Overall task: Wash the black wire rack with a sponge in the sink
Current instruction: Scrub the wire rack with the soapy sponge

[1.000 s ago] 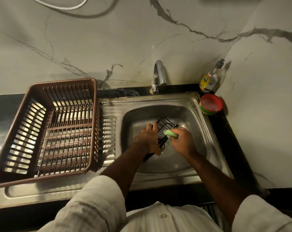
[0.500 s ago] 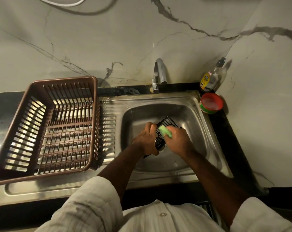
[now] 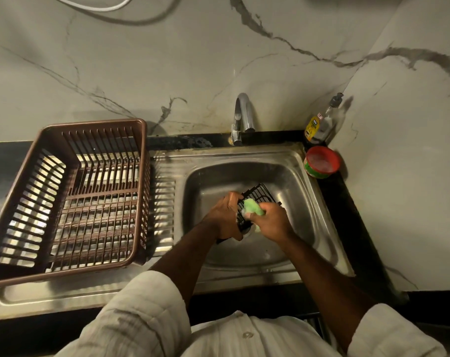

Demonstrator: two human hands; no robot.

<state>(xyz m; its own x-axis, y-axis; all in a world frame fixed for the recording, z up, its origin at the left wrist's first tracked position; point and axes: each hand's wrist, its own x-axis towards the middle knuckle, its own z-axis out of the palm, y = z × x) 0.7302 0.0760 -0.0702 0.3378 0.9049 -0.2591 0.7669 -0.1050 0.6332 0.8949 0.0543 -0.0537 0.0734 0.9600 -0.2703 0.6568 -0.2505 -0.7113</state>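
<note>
Over the middle of the sink (image 3: 293, 176), near its drain, I have the black wire rack (image 3: 257, 193) tilted up on edge. The left hand (image 3: 225, 215) has its grip curled round the rack's left side. The right hand (image 3: 271, 220) has its grip closed on the green sponge (image 3: 253, 209), pressed against the rack's mesh. A brown basket (image 3: 95, 124) sits on the draining board to the left. A soap bottle (image 3: 319, 124) and red tub (image 3: 321, 163) stand at the tabletop's back right corner.
</note>
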